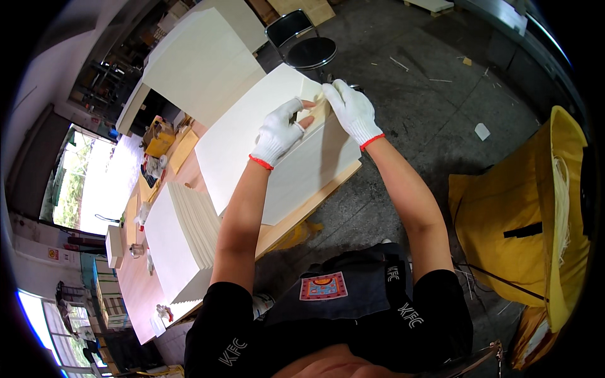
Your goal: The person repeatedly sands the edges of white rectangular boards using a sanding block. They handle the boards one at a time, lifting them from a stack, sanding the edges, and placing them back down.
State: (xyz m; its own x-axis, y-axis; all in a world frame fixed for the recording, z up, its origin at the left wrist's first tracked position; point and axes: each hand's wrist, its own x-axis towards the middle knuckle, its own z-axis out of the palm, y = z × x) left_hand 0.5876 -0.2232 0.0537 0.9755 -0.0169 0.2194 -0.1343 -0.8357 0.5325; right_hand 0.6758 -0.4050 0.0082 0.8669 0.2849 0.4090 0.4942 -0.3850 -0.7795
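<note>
Large cream paper sheet [252, 135], top of a flat stack on the desk [302, 211]: likely light, limp, crease-prone; left hand [280, 131] and right hand [353, 110], white-gloved, pinch its far corner, best lifted there by the edge.

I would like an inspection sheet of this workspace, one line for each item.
Surface: long wooden table, mostly covered with paper.
Job's things: large cream sheet; a folded corner pinched at its far edge.
Clutter: paper stack, yellow box, small items along the table.
Grippers: left hand and right hand, white gloves, fingers closed on the corner.
Cables: nothing seen.
Surroundings: black stool, yellow sack, concrete floor with scraps.
</note>
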